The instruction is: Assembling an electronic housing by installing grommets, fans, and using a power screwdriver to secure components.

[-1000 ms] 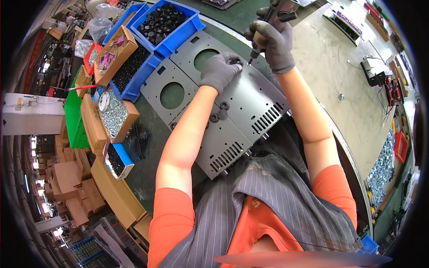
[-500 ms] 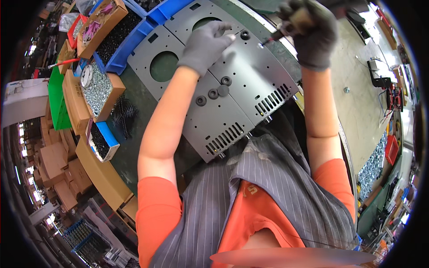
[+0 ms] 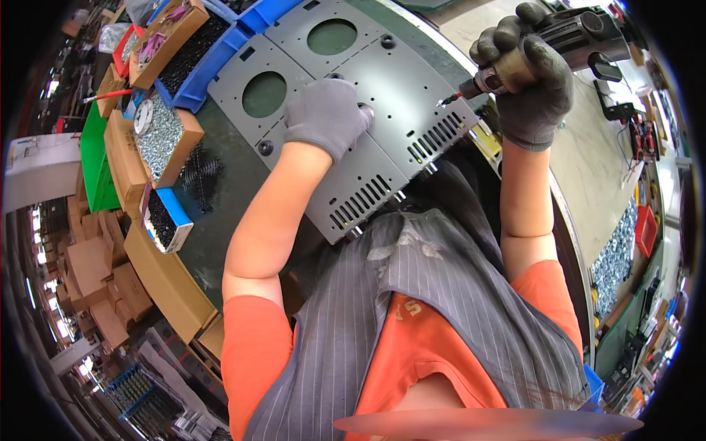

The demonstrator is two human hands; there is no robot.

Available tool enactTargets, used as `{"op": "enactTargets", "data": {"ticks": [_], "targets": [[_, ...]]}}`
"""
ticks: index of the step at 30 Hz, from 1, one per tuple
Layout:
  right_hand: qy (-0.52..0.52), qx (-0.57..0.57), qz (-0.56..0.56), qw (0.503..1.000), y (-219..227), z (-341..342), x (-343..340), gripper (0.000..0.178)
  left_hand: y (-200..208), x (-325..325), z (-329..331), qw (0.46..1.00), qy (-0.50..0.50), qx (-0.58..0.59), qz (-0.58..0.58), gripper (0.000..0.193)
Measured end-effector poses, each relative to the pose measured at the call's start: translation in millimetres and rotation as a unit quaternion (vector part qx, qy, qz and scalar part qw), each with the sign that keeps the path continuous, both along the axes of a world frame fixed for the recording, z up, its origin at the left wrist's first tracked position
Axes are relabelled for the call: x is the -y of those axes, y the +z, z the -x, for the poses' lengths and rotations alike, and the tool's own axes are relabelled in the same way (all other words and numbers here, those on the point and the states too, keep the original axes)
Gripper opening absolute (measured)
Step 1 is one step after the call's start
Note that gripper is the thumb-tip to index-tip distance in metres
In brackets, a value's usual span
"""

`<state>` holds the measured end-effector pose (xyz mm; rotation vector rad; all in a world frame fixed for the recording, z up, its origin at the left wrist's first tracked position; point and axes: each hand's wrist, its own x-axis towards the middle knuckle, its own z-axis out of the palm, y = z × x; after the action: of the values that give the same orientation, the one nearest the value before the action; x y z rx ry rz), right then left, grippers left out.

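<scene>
My gloved left hand [image 3: 323, 114] is curled over the middle of a dark grey metal panel [image 3: 401, 95]. A small black round foot [image 3: 365, 112] shows at its fingertips; whatever else lies under the palm is hidden. Three more feet stand on the panel: one foot [image 3: 265, 148] near its left edge, another foot [image 3: 334, 76] just beyond my hand, and a foot [image 3: 387, 42] at the far side. My gloved right hand [image 3: 533, 81] grips a black power screwdriver [image 3: 581, 40]. Its bit points left, just above the panel's right edge, with something small and shiny at the tip.
Blue bins [image 3: 193, 87] of small black parts stand at the far left. Beside them are a cardboard box of screws [image 3: 158, 140] and a small box of black pieces [image 3: 168, 228]. The panel has two round cutouts and slotted vents. Cardboard boxes [image 3: 88, 264] are piled farther left.
My left hand has come down toward me and closed over the loose feet. The panel has shifted slightly left and away. My right hand has lowered the screwdriver a little and moved right.
</scene>
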<state>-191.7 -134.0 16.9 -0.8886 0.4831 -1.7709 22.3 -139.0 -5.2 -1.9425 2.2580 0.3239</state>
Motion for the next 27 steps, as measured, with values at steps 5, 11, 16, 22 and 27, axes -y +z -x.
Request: {"op": "enactTargets", "data": {"ticks": [5, 11, 16, 22, 27], "targets": [[0.012, -0.067, 0.051, 0.996, -3, 31, -7, 0.038, -9, -8, 34, 0.980, -0.105, -0.162, 0.044, 0.033], [-0.044, -0.132, 0.016, 0.990, -18, 35, -8, 0.039, -41, -10, 82, 0.958, -0.129, -0.252, 0.042, 0.031], [-0.078, -0.149, -0.012, 0.986, -28, 24, -5, 0.038, -52, -13, 92, 0.952, -0.127, -0.277, 0.021, 0.027], [-0.028, -0.193, -0.042, 0.980, -44, 20, 3, 0.036, -54, -16, 93, 0.948, -0.120, -0.291, 0.042, 0.027], [0.022, -0.189, -0.052, 0.980, -48, 19, 7, 0.034, -55, -13, 93, 0.950, -0.124, -0.280, 0.052, 0.027]]}}
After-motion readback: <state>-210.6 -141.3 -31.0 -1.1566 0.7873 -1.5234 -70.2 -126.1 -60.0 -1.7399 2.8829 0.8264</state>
